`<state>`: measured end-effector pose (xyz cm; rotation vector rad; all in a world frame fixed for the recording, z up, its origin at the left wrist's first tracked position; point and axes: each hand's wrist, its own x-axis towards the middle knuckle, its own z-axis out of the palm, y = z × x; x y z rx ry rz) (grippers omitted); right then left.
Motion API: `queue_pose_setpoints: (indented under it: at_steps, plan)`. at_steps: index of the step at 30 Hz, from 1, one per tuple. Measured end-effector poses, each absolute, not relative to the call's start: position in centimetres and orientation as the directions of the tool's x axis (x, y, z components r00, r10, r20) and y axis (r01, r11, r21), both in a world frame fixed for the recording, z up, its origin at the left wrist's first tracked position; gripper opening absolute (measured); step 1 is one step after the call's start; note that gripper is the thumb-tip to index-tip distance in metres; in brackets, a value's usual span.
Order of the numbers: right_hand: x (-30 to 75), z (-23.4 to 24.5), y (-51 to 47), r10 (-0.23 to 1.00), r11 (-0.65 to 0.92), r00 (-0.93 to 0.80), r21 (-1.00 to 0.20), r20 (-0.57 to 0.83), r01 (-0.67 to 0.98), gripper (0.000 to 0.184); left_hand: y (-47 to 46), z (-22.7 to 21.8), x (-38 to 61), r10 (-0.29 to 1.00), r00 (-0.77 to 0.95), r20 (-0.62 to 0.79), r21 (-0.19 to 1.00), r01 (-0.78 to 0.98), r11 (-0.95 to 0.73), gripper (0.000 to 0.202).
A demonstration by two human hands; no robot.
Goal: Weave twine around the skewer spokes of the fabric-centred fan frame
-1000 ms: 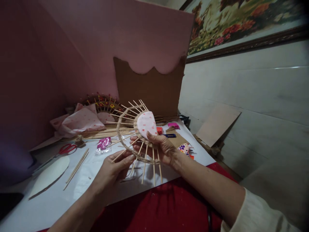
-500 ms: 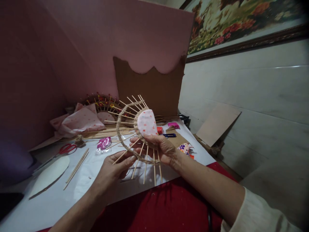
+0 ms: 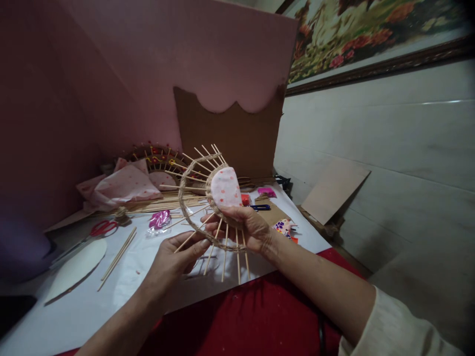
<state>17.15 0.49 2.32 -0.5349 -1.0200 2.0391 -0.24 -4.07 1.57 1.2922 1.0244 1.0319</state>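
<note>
A half-round fan, made of sticks and cord, is held in the air over the front part of the white sheet, facing the camera with its flat side to the right. Its spotted cloth centre is edged with braid, and an outer cord is carried around in an arc across the sticks. The lower part of the centre is clasped by the right hand, thumb in front and fingers behind. The outer cord at the lower left is pinched by the left hand; whether a stick is gripped too cannot be told. In view, the lower stick tips are brought close to the sheet's slanting front edge, beyond which the red table is shown. Room for moving is left above the fan, before the cardboard, and a strip of sheet lies left of the left hand.

Roughly fourteen sticks are counted in the fan. To the left are placed two or three loose sticks, one white board, one pair of scissors, one ball of twine and one bagged purple packet. Behind, one stick bundle, one spotted cloth and one decorated fan are seen. On the right, one blue cutter and one pink packet are laid.
</note>
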Motion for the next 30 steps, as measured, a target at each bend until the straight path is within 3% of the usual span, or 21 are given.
queue_pose_setpoints:
  at_steps: [10, 30]
  plan:
    - [17.18, 2.18, 0.56, 0.801, -0.394, -0.596, -0.794, -0.051, -0.462, 0.031, -4.56, 2.38, 0.35, 0.985, 0.162, 0.053, 0.998, 0.009, -0.055, 0.025]
    - [17.19, 2.0, 0.52, 0.792, -0.444, -0.604, -0.767, -0.094, -0.463, 0.036, -4.66, 2.41, 0.53, 0.985, 0.167, 0.048, 0.998, 0.019, -0.052, 0.029]
